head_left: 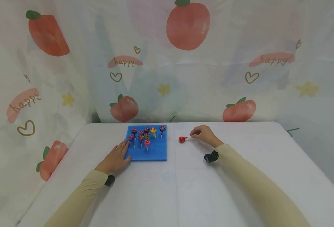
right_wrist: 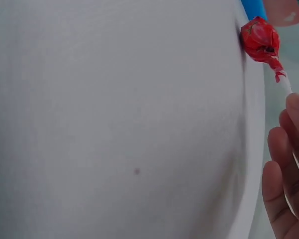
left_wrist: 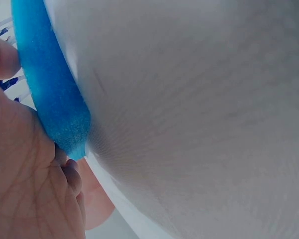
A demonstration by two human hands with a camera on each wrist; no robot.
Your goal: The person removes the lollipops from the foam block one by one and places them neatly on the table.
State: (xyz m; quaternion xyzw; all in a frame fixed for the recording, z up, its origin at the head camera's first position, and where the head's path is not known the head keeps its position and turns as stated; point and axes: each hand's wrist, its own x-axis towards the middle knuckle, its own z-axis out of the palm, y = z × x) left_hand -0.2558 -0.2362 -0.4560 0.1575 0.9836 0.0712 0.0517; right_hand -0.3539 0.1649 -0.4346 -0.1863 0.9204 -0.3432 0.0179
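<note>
A square blue foam board (head_left: 155, 154) lies on the table with several wrapped lollipops stuck upright in its back half, among them a yellow one (head_left: 153, 130) and a pink one (head_left: 147, 143). My left hand (head_left: 114, 159) rests against the board's left edge, fingers extended, thumb at the front corner; the left wrist view shows the palm (left_wrist: 30, 174) by the foam's side. To the right of the board, my right hand (head_left: 205, 135) pinches the white stick of a red-wrapped lollipop (head_left: 182, 139). Its red head (right_wrist: 260, 40) points left, toward the board.
A white cloth covers the table (head_left: 155, 195). Behind it and on the left hangs a pale curtain (head_left: 184, 82) printed with peaches, hearts and lettering. Dark wrist cameras sit under the left wrist (head_left: 109, 180) and the right wrist (head_left: 211, 156).
</note>
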